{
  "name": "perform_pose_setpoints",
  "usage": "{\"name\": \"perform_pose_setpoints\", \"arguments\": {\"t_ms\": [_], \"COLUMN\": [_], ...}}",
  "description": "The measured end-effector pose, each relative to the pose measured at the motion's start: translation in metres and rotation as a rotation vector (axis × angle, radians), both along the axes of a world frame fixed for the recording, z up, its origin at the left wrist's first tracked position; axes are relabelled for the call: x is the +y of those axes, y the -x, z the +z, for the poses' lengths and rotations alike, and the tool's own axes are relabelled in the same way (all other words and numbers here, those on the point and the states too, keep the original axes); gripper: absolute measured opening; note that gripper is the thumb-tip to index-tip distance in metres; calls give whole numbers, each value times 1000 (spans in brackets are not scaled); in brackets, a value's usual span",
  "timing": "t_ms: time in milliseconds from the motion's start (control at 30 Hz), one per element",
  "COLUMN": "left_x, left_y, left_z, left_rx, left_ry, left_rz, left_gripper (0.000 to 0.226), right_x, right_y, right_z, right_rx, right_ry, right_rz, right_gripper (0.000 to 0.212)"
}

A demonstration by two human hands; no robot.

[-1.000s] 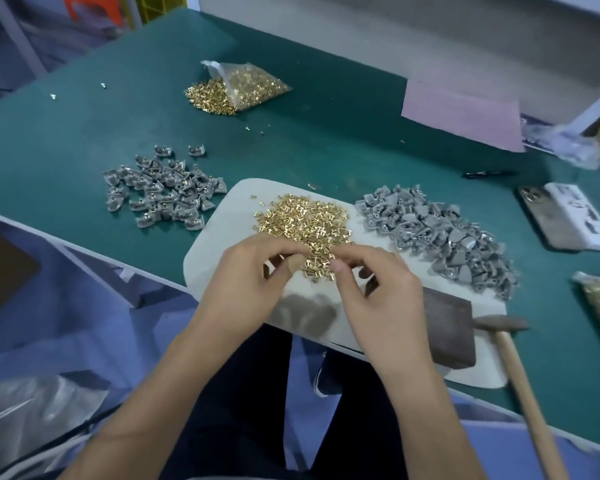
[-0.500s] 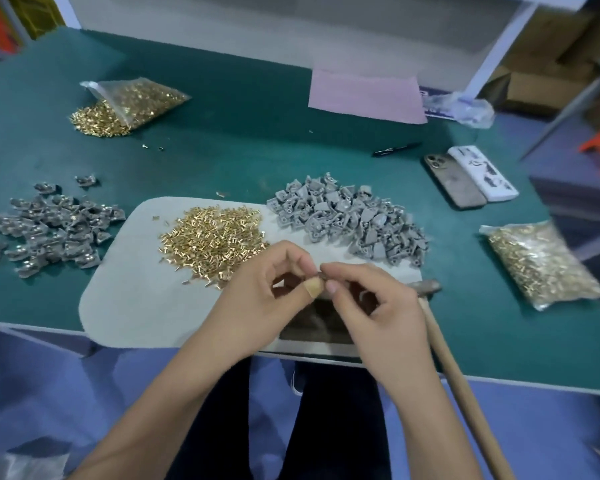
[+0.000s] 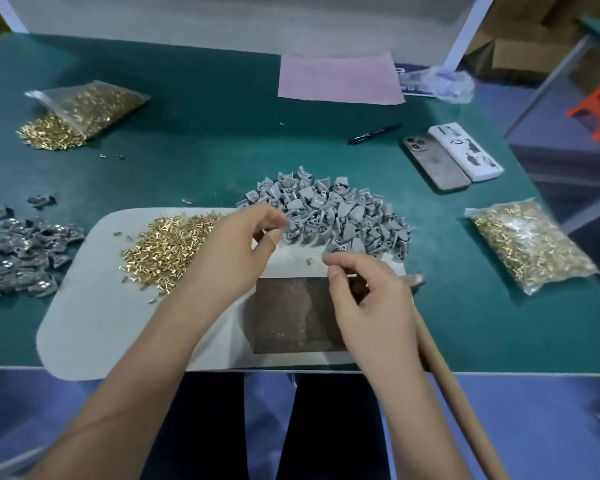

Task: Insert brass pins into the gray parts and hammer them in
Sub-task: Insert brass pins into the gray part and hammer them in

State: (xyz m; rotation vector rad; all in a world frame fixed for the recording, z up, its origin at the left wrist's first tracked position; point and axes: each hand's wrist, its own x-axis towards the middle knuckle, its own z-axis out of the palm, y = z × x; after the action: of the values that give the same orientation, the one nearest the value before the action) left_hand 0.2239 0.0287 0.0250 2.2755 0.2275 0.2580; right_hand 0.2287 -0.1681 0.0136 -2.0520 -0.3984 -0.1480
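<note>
A loose heap of small brass pins (image 3: 174,245) lies on the left part of the pale mat. One stray pin (image 3: 309,260) lies alone near the mat's middle. To the right, a pile of gray wedge-shaped parts (image 3: 329,214) spreads across the mat's far edge onto the green table.

Left hand (image 3: 238,251): bare, no glove, ring or watch; tan adhesive plaster wrapped round the thumb tip (image 3: 273,237)
Right hand (image 3: 371,299): bare, no glove or ring; short trimmed nails
Left forearm (image 3: 146,368): bare to the frame's lower edge, no sleeve in view
Right forearm (image 3: 416,410): bare likewise, wrist without strap or band
Legs (image 3: 333,427): clad in dark navy trousers, plain cloth, seen below the forearms
Markings: none visible on hands or clothing
</note>
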Motion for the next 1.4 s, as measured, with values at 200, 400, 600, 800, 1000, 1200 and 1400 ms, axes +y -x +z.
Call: {"name": "perform_pose_setpoints", "arguments": {"t_ms": [200, 400, 600, 800, 1000, 1200, 1400], "left_x": [4, 7, 8, 10, 12, 16, 6], "left_y": [-41, -40, -30, -21, -22, -21, 9], "left_z": [0, -6, -11, -14, -10, -2, 15], "left_rx": [184, 133, 99, 86, 193, 227, -9], "left_ry": [-430, -423, -462, -408, -295, -220, 71], "left_rz": [-127, -128, -143, -116, -173, -164, -88], "left_gripper": [21, 10, 19, 27, 14, 8, 9], "right_x": [2, 15, 56, 60, 53, 18, -10], "right_y": [-6, -31, -55, -63, -58, -50, -22], "right_z": [-2, 22, 37, 33, 32, 37, 42], "right_rx": [64, 124, 206, 205, 118, 165, 245], "right_ry": [16, 379, 882, 975, 939, 199, -212], "right_rz": [-60, -134, 16, 3, 32, 41, 91], "right_gripper": [14, 8, 14, 8, 18, 14, 17]}}
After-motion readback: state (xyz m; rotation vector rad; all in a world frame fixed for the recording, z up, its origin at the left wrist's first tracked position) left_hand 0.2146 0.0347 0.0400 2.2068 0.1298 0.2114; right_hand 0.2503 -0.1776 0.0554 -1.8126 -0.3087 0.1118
